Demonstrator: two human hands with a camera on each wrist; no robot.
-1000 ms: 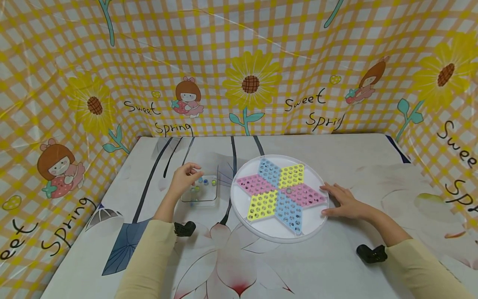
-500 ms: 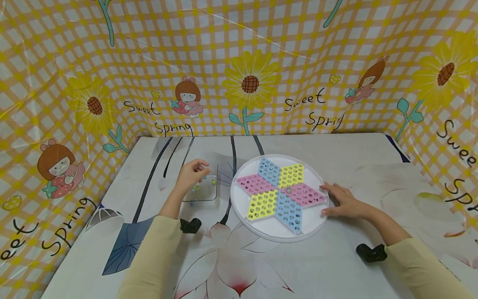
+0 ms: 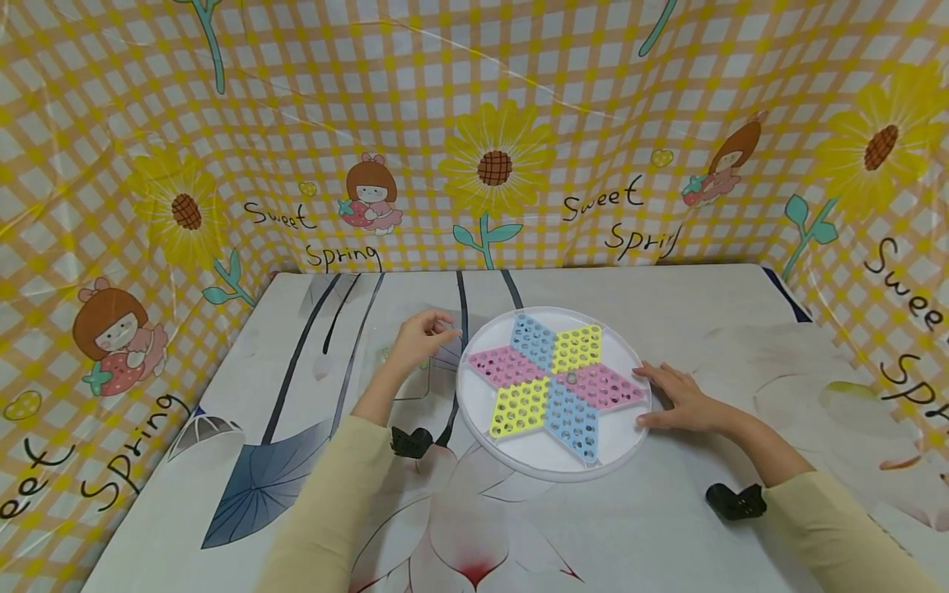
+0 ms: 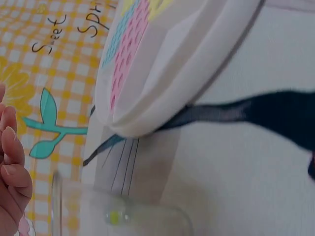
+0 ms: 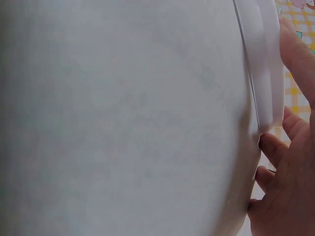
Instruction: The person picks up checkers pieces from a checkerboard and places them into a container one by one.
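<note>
My left hand [image 3: 418,340] is raised over the right part of a clear plastic box [image 3: 417,397], to the left of the game board. Its thumb and fingertips are close together; whether they hold something small is hidden. In the left wrist view the curled fingers [image 4: 14,147] show at the left edge, and a marble [image 4: 117,216] with a yellow-green core lies in the box. The round white Chinese checkers board [image 3: 478,445] has a pink, yellow and blue star. One marble [image 3: 572,379] sits near its centre. My right hand [image 3: 682,401] rests with spread, relaxed fingers against the board's right rim.
A pale cloth with printed flowers and dark stems covers the table [image 3: 593,535]. Behind it hangs a yellow checked curtain [image 3: 415,99]. Black wrist devices [image 3: 736,501] sit by both sleeves.
My left hand has moved right and slightly up, from over the marble box toward the board's left edge. The right hand and the board have stayed in place.
</note>
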